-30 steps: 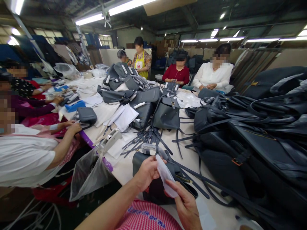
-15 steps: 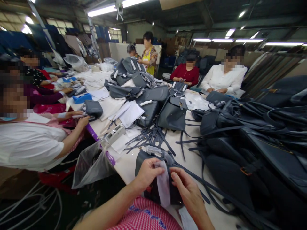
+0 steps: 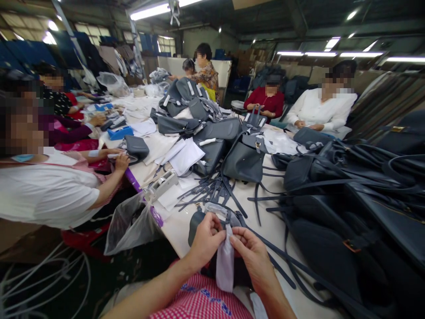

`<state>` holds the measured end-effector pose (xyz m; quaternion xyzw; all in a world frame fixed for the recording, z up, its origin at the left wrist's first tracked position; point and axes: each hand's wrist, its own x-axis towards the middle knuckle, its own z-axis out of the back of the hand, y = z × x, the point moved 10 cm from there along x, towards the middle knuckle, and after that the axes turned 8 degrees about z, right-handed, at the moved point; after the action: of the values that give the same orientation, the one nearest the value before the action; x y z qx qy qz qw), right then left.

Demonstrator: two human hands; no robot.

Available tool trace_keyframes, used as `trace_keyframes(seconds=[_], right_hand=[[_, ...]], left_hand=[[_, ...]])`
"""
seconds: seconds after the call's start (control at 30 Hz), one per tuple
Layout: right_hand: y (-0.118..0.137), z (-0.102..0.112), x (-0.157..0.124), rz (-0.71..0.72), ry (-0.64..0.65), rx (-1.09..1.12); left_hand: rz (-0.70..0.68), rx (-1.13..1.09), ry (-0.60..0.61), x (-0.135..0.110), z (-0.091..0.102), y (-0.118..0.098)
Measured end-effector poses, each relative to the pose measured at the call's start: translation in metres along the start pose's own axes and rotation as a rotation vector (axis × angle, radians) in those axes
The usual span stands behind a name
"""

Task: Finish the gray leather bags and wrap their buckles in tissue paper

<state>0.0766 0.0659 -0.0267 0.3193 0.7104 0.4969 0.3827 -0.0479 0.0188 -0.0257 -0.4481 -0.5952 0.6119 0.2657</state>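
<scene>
A strip of thin white wrapping paper (image 3: 225, 266) hangs down in front of me, pinched near its upper end by both hands. My left hand (image 3: 208, 237) is closed on its left edge, and my right hand (image 3: 249, 248) grips it from the right, fingertips almost meeting. Behind the paper, a dark handbag (image 3: 196, 226) rests at the table edge against my checked apron. Its top carries a clear plastic-wrapped part (image 3: 215, 209) and a small gold buckle. My hands and the paper hide much of the bag.
Dark straps (image 3: 212, 188) and a tape dispenser (image 3: 162, 185) lie beyond the bag. White paper sheets (image 3: 184, 155) and a heap of bags (image 3: 244, 157) fill mid-table. More bags (image 3: 332, 230) are piled close on my right. Several co-workers sit or stand around; one (image 3: 59, 190) is at my left.
My right hand has moved in to the paper, and both hands now pinch it together near the bag's top. The view has shifted slightly left. The co-worker at the back has leaned left.
</scene>
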Motion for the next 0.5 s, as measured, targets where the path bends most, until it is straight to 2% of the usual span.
trace_keyframes(seconds=[0.07,0.1,0.17,0.23,0.3,0.4,0.5], right_hand=[[0.000,0.002,0.001,0.036,-0.048,0.008],[-0.001,0.003,0.001,0.055,-0.065,0.008],[-0.001,0.004,0.002,0.101,-0.077,-0.003],[0.000,0.003,0.002,0.156,-0.078,-0.029],[0.002,0.004,0.001,0.199,-0.081,-0.049],[-0.001,0.004,-0.003,0.176,-0.066,-0.025],[-0.007,-0.002,-0.011,0.086,0.063,0.074]], left_hand=[[-0.092,0.179,-0.089,-0.005,0.006,-0.014],[-0.129,0.262,-0.097,-0.007,0.005,-0.020],[-0.194,0.360,-0.054,-0.011,-0.001,-0.029],[-0.195,0.350,0.015,-0.013,-0.006,-0.029],[-0.099,0.256,0.067,-0.011,-0.008,-0.021],[0.162,0.003,0.117,-0.008,-0.012,0.001],[0.345,-0.297,0.197,-0.009,-0.024,0.011]])
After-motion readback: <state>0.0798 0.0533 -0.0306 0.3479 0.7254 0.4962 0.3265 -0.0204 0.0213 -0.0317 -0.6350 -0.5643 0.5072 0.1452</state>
